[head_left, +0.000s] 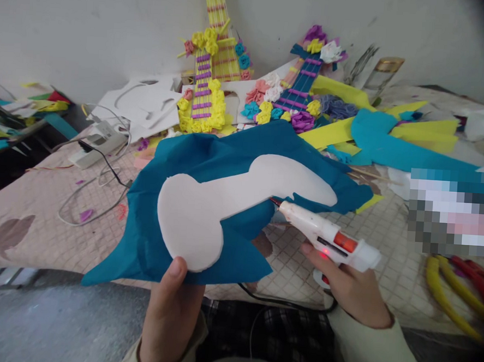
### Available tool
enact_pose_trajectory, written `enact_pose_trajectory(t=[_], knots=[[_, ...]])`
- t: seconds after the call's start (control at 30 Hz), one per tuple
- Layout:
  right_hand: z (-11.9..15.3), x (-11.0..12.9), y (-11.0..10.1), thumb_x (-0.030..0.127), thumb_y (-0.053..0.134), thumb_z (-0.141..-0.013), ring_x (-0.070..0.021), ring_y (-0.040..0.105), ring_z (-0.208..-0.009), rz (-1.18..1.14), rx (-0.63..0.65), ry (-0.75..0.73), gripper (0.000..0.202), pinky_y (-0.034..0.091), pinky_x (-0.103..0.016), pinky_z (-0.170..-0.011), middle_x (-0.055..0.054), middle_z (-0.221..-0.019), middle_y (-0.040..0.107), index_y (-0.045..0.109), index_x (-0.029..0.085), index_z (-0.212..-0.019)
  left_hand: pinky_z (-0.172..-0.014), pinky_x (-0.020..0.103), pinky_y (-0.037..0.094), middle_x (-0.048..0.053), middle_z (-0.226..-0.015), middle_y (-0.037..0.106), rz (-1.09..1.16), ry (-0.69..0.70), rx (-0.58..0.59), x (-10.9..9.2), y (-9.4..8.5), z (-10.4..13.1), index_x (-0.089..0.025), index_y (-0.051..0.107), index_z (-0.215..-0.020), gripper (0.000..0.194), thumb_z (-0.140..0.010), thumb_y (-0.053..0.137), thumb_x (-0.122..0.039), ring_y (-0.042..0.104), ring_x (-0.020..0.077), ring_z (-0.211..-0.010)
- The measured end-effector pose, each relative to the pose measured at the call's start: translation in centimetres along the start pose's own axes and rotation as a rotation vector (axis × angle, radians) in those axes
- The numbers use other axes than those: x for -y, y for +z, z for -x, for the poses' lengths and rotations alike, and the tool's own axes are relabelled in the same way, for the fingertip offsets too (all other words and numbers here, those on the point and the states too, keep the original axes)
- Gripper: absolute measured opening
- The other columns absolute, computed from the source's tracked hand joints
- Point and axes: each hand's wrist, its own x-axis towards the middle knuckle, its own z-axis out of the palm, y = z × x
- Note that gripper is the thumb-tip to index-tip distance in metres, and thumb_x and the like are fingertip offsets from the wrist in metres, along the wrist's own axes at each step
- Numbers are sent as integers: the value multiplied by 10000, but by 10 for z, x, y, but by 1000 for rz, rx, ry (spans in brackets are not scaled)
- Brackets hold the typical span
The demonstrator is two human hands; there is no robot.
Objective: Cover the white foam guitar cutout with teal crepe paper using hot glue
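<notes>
A white guitar-shaped cutout lies over a sheet of dark teal paper. My left hand grips both at the near edge, its thumb on the cutout's rounded end and its other fingers hidden beneath the paper. In my right hand is a white glue gun with a small red light glowing. The gun's dark tip points left and meets the cutout's lower edge, where the narrow neck joins the far rounded part.
Decorated paper guitars, one yellow and one blue, stand behind. A power strip with cables is at left. Turquoise paper lies at right, near yellow-handled scissors. A black cord runs along the table's front edge.
</notes>
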Motion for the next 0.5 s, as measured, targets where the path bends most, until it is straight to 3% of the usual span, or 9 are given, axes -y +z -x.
enact_pose_trajectory(t=[0.27,0.5], knots=[[0,6,3,363,609,-706,-139,518,-493,-7,41,-50,164,403,-228,-418,10,-551,558,571,211,-655,-989,167,319,-47,-1215,569,-60,51,-168,1,-3,0,-329,276,-1358,481,-887,351,-391,485,98,-1154],[7,15,3,387,619,-681,-104,401,-381,-45,19,30,241,338,-218,-359,41,-412,428,538,214,-532,-961,220,388,-48,-1191,588,-249,131,-587,4,8,-5,-353,410,-1282,520,-777,520,-415,445,157,-1200]])
